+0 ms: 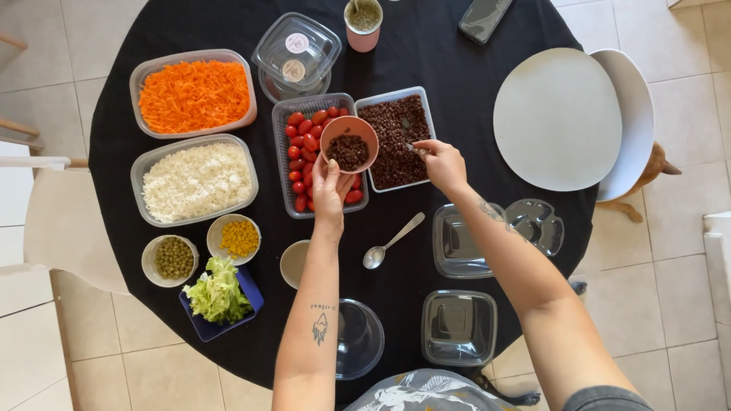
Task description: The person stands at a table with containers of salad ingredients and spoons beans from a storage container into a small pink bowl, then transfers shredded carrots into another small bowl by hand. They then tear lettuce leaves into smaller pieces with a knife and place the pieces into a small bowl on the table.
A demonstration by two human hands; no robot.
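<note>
My left hand (329,190) holds a small terracotta bowl (349,144) part-filled with dark brown lentils, raised over the tray of cherry tomatoes (303,164). My right hand (442,164) grips a spoon (413,148) dipped into the clear tray of lentils (396,141), just right of the bowl. Both trays sit on a round black table (426,61).
Trays of grated carrot (194,95) and white rice (196,181) lie at the left, with small bowls of peas (173,259) and corn (237,237) and lettuce on a blue plate (219,293). A loose spoon (390,243), empty clear containers (459,326), a large white plate (557,118) and a phone (483,17) are around.
</note>
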